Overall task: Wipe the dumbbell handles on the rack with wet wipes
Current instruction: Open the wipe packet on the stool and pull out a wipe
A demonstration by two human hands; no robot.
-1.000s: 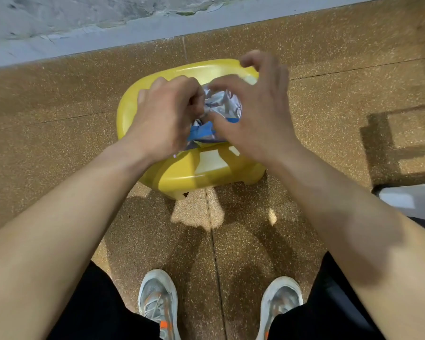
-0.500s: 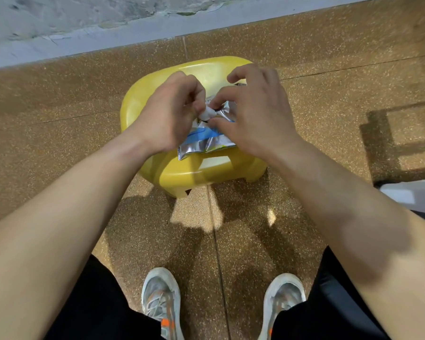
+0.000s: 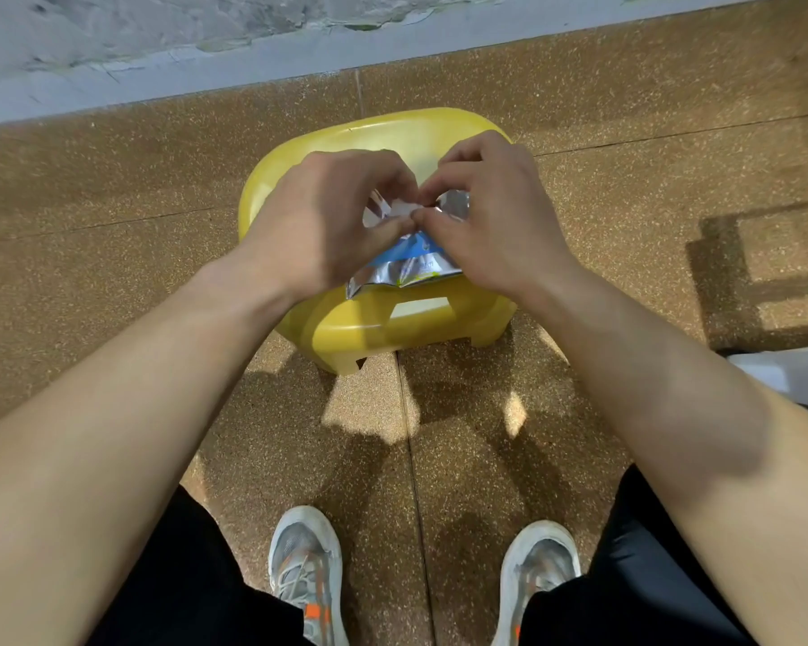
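A silver and blue wet wipe packet [image 3: 404,265] is held above a yellow plastic stool [image 3: 393,324]. My left hand [image 3: 327,221] and my right hand [image 3: 490,216] both pinch the packet's top, thumbs and fingertips meeting around a bit of white wipe [image 3: 404,209] at its opening. The packet's upper part is hidden by my fingers. No dumbbells or rack are in view.
The stool stands on a brown speckled floor [image 3: 113,202] near a grey wall base [image 3: 159,81]. My two grey shoes [image 3: 306,571] [image 3: 539,575] are below. A white object's edge [image 3: 784,366] shows at the right, with a dark shadow above it.
Both hands have stayed on the packet and shifted slightly; a white bit of wipe now shows between the fingertips at the packet's opening.
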